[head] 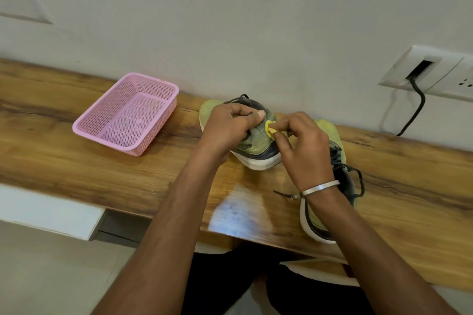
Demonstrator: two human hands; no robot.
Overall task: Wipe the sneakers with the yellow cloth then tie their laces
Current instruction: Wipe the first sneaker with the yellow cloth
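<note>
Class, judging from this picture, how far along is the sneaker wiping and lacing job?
Done: nothing plainly finished. In hand: the left hand grips the far sneaker while the right hand pinches the yellow cloth against its side. Left: the near sneaker lies untouched, its laces loose; both pairs need tying.

**Wooden counter and its load**

The wood-grain counter runs along the wall. A pink basket sits toward its left. One sneaker lies mid-counter; a second sneaker overhangs the near edge.
</note>
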